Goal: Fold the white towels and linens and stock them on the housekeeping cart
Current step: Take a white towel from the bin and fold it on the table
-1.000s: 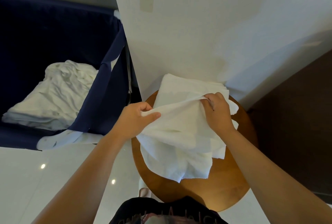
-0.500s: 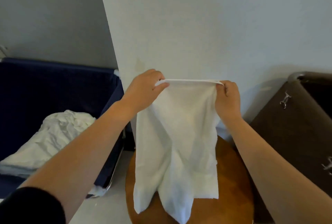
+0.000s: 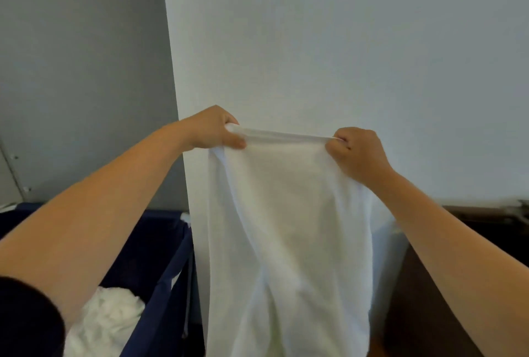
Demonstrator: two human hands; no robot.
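Observation:
A white towel (image 3: 289, 228) hangs straight down in front of me, stretched by its top edge at about chest height. My left hand (image 3: 213, 130) pinches the top left corner and my right hand (image 3: 356, 152) grips the top right corner. The cloth's lower end runs out of the frame at the bottom. A heap of crumpled white linen (image 3: 106, 322) lies in the dark blue fabric bin (image 3: 169, 270) at lower left.
A white wall corner (image 3: 315, 41) stands directly behind the towel, with a grey wall to its left. A dark brown bin (image 3: 423, 285) sits at lower right.
The towel was lifted off the round wooden table and raised high. My hands have moved up and spread apart, pulling the top edge taut. The view has tilted upward.

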